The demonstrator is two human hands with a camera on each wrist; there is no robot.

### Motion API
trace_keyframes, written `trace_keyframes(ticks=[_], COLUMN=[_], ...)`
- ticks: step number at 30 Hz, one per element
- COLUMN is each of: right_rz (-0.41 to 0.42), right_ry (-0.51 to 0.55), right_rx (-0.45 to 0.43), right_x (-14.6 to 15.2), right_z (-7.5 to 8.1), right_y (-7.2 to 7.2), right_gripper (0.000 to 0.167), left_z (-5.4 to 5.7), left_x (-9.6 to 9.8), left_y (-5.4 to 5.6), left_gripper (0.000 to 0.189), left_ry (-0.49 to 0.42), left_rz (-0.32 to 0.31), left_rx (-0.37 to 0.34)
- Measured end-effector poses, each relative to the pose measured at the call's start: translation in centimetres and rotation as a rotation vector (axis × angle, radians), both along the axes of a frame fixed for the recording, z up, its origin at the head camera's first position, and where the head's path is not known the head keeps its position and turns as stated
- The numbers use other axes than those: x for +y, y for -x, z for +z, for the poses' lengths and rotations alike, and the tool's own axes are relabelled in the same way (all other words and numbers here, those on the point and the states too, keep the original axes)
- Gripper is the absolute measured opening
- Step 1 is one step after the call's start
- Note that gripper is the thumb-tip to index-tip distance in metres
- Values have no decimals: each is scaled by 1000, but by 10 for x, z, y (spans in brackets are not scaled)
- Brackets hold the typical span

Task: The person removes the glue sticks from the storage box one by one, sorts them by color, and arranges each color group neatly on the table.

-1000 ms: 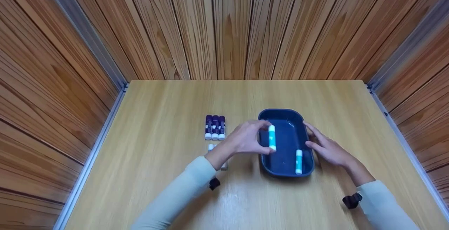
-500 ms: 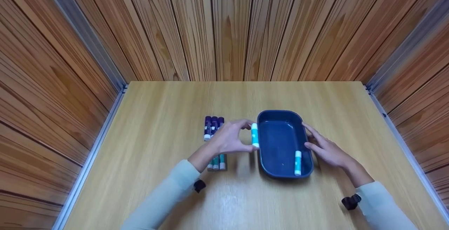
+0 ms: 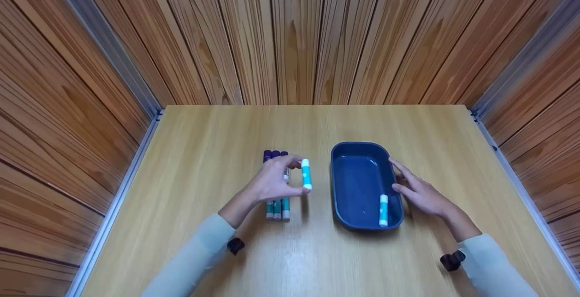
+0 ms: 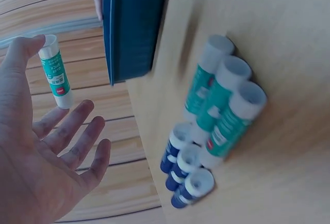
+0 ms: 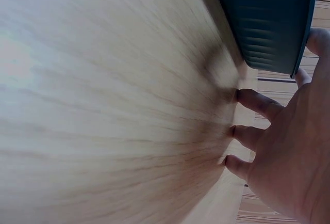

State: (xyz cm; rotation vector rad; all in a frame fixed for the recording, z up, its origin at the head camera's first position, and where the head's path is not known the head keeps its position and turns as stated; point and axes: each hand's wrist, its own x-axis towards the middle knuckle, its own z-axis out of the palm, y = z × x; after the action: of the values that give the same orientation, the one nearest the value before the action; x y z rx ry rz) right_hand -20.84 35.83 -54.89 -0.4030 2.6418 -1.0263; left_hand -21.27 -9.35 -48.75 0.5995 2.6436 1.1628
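Observation:
My left hand pinches a teal glue stick by its two white ends, between thumb and index finger, above the table. In the left wrist view that glue stick shows its printed label, and the other fingers spread loosely. Under the hand lie three teal glue sticks side by side, with three dark purple ones beyond, partly hidden by it. My right hand rests thumb and index finger on the right rim of a dark blue tray. Inside the tray lies one teal glue stick.
A light wooden table carries everything. Wood-plank walls rise behind it and on both sides, with metal rails along the edges.
My left hand has carried the pinched glue stick leftward from over the tray to above the rows of glue sticks. My right hand has stayed at the tray's rim.

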Motion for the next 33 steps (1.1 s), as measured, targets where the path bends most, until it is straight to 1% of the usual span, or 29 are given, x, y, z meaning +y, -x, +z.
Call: trace_keyframes(ticks=[4,9,12,16,21,23,27,33], right_rz=[-4,-1,-2,-4,-4,-4,3,-7], right_ry=[12,16,14,12,3,6,4,-8], right_rx=[-6,-5,-3,-8,-25,-29,-31,-48], right_x=[0,0,0,0,1,1,-1,-1], right_z=[1,2,2,2,1,1,2,0], right_y=[-1,-1,-1,-1,0,0,0,1], right_gripper=[75,74,74,74,75,75,76,77], left_z=[-2,-4,-4,-4,-6,-10,-18,-34], left_x=[-15,-36,-47,-60,-76,-82,-92,-100], left_y=[-3,-6,-7,-9,-13,-14,-18,-23], left_gripper=[81,81,80,82,84,84,84,86], left_ry=[-18,-64,-86,-77,-53,-44,-14,48], left_rz=[17,26,47,90,109,115,144,178], left_rx=[-31,-42,-48,-46,-15,-12,-31,-85])
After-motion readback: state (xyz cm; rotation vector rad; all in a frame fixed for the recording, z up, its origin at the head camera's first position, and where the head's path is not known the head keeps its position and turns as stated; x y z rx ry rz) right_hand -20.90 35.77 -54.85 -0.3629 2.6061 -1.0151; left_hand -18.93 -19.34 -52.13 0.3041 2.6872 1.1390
